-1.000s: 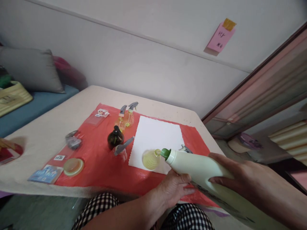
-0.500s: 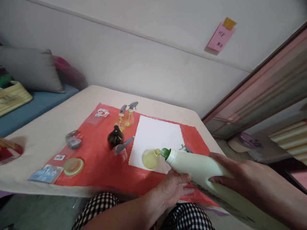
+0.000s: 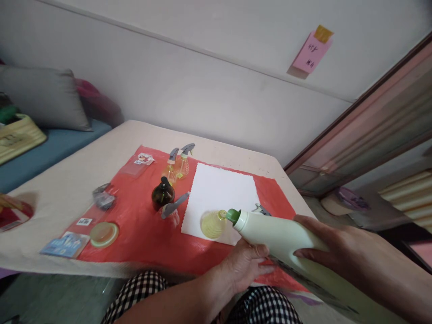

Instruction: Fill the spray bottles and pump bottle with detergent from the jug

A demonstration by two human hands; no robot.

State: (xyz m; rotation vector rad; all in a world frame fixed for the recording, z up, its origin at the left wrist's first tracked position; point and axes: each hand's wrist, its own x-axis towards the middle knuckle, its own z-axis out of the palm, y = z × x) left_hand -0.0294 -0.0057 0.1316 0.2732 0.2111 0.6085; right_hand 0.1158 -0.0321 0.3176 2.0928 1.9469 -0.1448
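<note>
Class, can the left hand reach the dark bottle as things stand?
Probably not directly: the left hand seems busy steadying the pale bottle, and a grey-topped sprayer stands before the dark bottle.

pale wall [image 3: 209, 81], gray cushion [image 3: 40, 94] on blue seat [image 3: 67, 140]

We seem to be in a home: left of our table [image 3: 116, 141] lies a cushion [image 3: 40, 99] on a blue seat [image 3: 69, 140]; right, we see a door [image 3: 364, 121] and a bin [image 3: 332, 203].
</note>
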